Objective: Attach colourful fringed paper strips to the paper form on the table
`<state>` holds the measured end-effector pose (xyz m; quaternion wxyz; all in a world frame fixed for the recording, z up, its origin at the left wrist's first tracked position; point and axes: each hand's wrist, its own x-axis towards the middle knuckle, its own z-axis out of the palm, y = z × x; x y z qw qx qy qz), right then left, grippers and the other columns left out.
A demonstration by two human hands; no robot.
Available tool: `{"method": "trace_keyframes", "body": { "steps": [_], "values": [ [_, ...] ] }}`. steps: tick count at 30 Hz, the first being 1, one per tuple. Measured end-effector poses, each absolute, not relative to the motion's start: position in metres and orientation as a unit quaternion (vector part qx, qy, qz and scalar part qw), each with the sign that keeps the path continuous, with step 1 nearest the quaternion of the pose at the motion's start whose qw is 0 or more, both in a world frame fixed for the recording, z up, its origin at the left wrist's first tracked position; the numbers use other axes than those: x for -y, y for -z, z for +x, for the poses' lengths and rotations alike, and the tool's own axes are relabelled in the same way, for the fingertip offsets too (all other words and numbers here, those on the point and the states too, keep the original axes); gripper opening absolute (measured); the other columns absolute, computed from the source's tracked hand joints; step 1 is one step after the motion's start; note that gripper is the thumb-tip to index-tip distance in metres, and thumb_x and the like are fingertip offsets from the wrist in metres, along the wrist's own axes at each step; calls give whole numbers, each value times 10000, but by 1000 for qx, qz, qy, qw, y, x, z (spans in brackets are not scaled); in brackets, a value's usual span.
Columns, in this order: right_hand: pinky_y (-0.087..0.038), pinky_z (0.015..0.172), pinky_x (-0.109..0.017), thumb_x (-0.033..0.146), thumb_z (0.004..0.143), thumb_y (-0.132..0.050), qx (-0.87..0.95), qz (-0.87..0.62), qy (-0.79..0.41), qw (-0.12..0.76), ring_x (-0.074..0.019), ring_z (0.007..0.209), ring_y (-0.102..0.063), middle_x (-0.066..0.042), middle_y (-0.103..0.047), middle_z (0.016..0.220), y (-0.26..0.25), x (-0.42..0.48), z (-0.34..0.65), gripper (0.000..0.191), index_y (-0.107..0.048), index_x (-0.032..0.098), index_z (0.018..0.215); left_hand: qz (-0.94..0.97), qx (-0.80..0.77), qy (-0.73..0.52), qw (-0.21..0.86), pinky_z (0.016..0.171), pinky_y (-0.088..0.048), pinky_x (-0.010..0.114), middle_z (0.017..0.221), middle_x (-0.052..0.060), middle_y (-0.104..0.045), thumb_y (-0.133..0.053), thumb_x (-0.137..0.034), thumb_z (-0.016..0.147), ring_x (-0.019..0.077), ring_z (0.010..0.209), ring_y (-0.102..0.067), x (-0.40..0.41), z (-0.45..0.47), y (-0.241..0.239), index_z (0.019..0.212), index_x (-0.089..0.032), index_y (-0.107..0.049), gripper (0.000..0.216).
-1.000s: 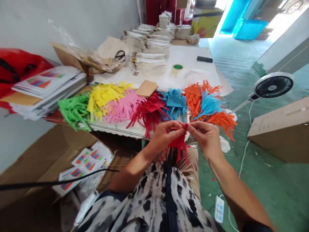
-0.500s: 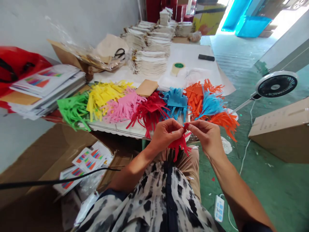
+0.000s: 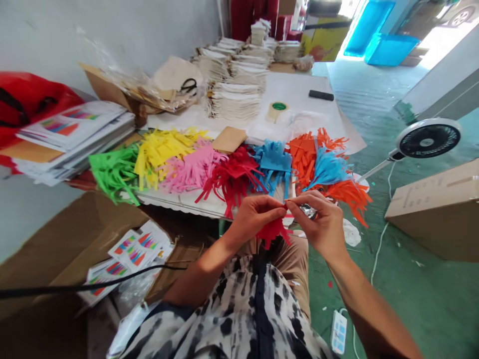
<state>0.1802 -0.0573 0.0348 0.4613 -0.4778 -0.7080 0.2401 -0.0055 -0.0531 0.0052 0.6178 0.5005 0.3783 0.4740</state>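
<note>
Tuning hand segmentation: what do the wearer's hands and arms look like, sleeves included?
Left hand and right hand are bare: no gloves, watch or bracelet visible. Both forearms are uncovered. Short dark fabric sleeve at the left; off-white shirt with black blotches.

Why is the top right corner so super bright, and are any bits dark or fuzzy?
Head view: strong light, probably daylight, washes out detail around the bright blue plastic bin; head view, lower left: deep shadow darkens the inside of the big brown cardboard box; head view, low in the middle: the held, small red fringed piece looks a bit soft, its fine edges unclear.
</note>
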Motion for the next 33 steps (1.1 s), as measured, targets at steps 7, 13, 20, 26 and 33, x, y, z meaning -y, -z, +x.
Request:
{"method": "trace_keyframes", "body": {
  "steps": [7,13,20,26,33],
  "values": [
    [-482,750,-329,357,941,-727,693,-490,-301,434,-175,780,-662,-1,-740,819,-29,47,170,189,-754,240,794,494,-382,-456,633,769,-531,236,869,38,-760,-830,-392,877,134,789,-692,54,-22,-9,920,-153,-762,252],
    [-504,839,-341,450,978,-666,710,-518,-152,452,-204,884,-698,-32,-794,957,-38,-39,178,249,-803,246,941,366,-277,-447,768,725,-571,286,789,31,-732,-872,-415,822,155,667,-711,50,-31,-17,895,-167,-648,343],
    [-504,995,-393,354,995,-559,738,-653,-58,158,-289,1160,-695,-110,-781,1248,-28,-226,145,359,-791,226,1236,437,-409,-509,619,683,-463,227,757,3,-681,-791,-506,892,114,688,-598,26,-25,-12,911,-174,-669,354],
    [-539,943,-428,229,794,-764,730,-675,-76,71,-351,1124,-710,-223,-780,1162,-4,-283,117,281,-828,126,1047,422,-429,-515,610,656,-450,232,750,13,-699,-816,-522,856,123,674,-599,11,-35,-4,928,-167,-708,378],
    [-515,973,-447,224,895,-622,718,-676,-64,155,-346,1127,-706,-205,-782,1138,-13,-266,128,262,-805,127,1055,435,-435,-551,565,716,-480,230,813,5,-690,-801,-468,888,121,740,-624,10,-43,0,903,-167,-715,314]
  ]
}}
